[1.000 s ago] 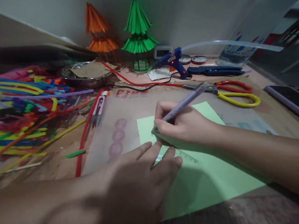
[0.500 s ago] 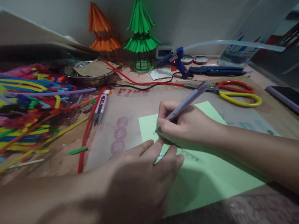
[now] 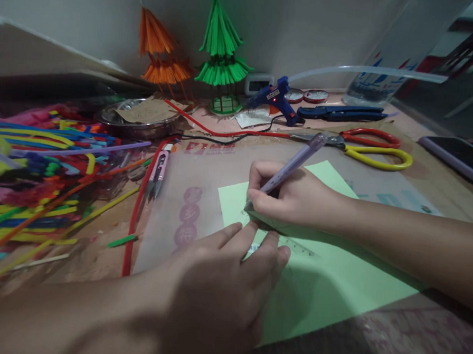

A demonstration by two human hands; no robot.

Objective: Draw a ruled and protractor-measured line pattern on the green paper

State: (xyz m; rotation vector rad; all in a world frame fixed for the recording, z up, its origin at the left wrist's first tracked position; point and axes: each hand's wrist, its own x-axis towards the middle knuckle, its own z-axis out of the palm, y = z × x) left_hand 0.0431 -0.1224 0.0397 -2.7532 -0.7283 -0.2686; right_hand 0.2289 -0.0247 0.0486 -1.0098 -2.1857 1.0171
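A sheet of light green paper [image 3: 334, 282] lies on a translucent printed plastic sheet. In my right hand [image 3: 286, 198] is a purple pen [image 3: 295, 164], pinched between thumb and fingers, its tip on the paper near the upper left corner. My left hand [image 3: 239, 267] rests palm down with its fingers stretched out, pressing a clear plastic ruler [image 3: 304, 248] against the paper. Much of the ruler hides beneath those fingers, so its full shape cannot be made out. The pen tip is just beyond the left fingertips.
Pipe cleaners [image 3: 35, 145] crowd the left side, near pink thread snips [image 3: 158, 173]. Scissors [image 3: 376, 147], a blue glue gun [image 3: 280, 99], a metal bowl [image 3: 136, 121] and a phone [image 3: 459, 157] surround the work. Green [image 3: 222, 44] and orange [image 3: 160, 41] tiered models stand behind.
The view has shifted very slightly. Both hands, the pen, the ruler and the paper keep nearly the same positions.
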